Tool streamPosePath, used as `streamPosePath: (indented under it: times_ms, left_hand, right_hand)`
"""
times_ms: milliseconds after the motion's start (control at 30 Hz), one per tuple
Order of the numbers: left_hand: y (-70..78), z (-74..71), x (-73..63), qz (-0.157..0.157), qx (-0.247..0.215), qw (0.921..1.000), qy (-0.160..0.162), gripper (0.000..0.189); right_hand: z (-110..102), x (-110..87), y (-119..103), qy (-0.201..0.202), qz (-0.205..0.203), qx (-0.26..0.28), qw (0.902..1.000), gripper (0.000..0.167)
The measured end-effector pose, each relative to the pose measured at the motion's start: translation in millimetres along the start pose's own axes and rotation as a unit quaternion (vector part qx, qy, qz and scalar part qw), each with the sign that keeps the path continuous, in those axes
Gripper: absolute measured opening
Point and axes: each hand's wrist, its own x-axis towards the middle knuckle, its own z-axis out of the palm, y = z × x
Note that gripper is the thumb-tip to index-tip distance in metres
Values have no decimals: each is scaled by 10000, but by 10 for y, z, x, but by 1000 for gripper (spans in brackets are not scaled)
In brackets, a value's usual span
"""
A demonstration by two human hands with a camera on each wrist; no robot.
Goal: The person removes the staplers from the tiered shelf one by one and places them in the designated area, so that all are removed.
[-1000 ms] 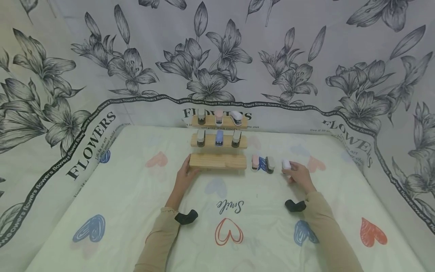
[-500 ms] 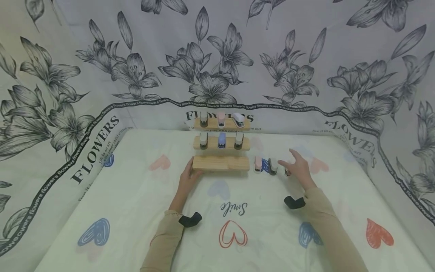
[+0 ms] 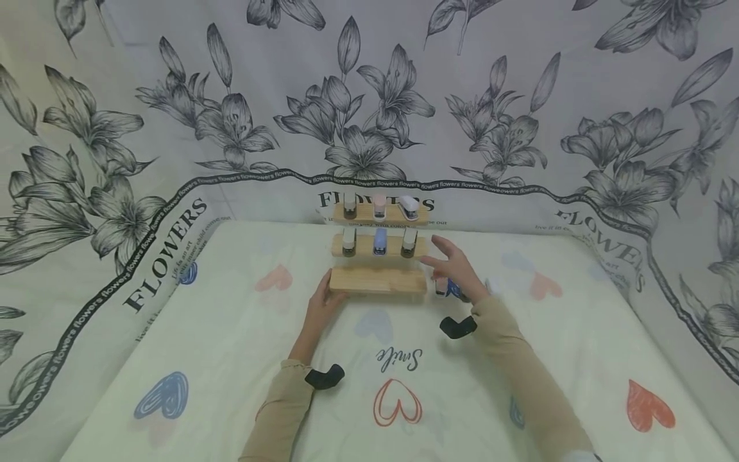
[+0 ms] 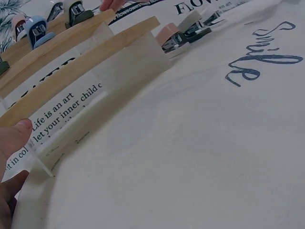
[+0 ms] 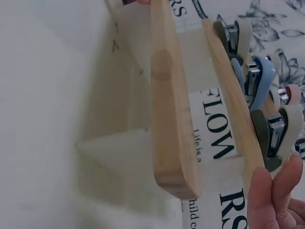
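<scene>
A stand with three wooden shelves (image 3: 378, 281) and clear side panels stands at the back of the table. At its left end my left hand (image 3: 323, 307) grips the lowest shelf, thumb at the front edge in the left wrist view. My right hand (image 3: 458, 268), holding nothing, is at the right end of the middle shelf with fingers extended. Beside those fingertips sits a stapler with a pale top and dark base (image 5: 276, 133). A blue stapler (image 3: 380, 242) and another pale-topped stapler (image 3: 349, 242) share that shelf. The lowest shelf is bare.
The top shelf carries a grey stapler (image 3: 349, 205), a pink stapler (image 3: 380, 207) and a slanted white stapler (image 3: 408, 207). Right of the stand, another pink stapler (image 4: 170, 36) and a grey-topped stapler (image 4: 193, 26) lie on the cloth, partly behind my right hand in the head view.
My right hand has let go of the white stapler on the table at the right and moved left to the middle shelf's end. The left hand stays on the stand.
</scene>
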Motion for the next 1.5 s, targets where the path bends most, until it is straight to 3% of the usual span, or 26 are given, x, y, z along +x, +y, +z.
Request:
streamPosePath:
  times_ms: [133, 500, 767, 1067, 1233, 1500]
  left_hand:
    - [24, 24, -1, 72, 19, 10000, 19, 70]
    - [13, 13, -4, 86, 147, 9999, -7, 68]
    - [331, -32, -77, 122, 39, 9999, -103, 66]
    - [-10, 37, 10, 79, 141, 9999, -2, 70]
    - [-39, 61, 3, 177, 82, 9998, 10, 69]
    - [-29, 38, 19, 38, 179, 9998, 14, 72]
  right_hand:
    - [103, 69, -27, -20, 48, 457, 9989, 79]
    - [201, 180, -41, 198, -161, 747, 9969, 73]
    - [241, 216, -113, 211, 44, 819, 9964, 74]
    - [216, 257, -140, 64, -33, 917, 9958, 76]
    - [196, 253, -107, 181, 159, 739, 9970, 76]
    - [232, 239, -57, 430, -234, 722, 9962, 68]
